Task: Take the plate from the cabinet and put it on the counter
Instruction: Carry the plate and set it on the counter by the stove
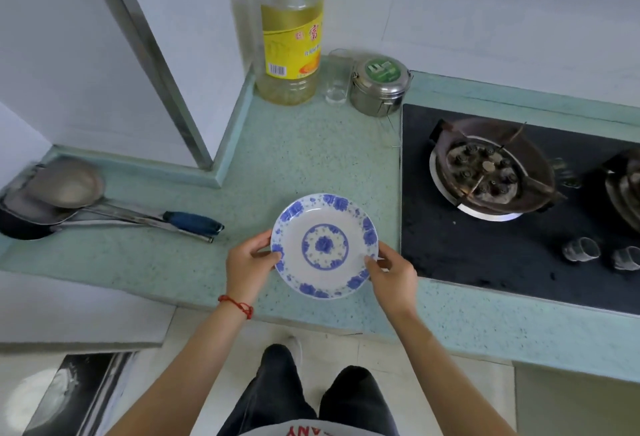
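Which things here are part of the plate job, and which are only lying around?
Part of the job: plate, left hand, right hand, counter.

Only lying around: oil bottle, empty glass, steel tin, ladles, gas stove.

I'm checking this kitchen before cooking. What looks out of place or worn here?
The gas burner on the black stove looks rusty and grimy. A ladle and utensils lie loose on the counter at the left. The plate, held by the left hand and right hand, looks intact.
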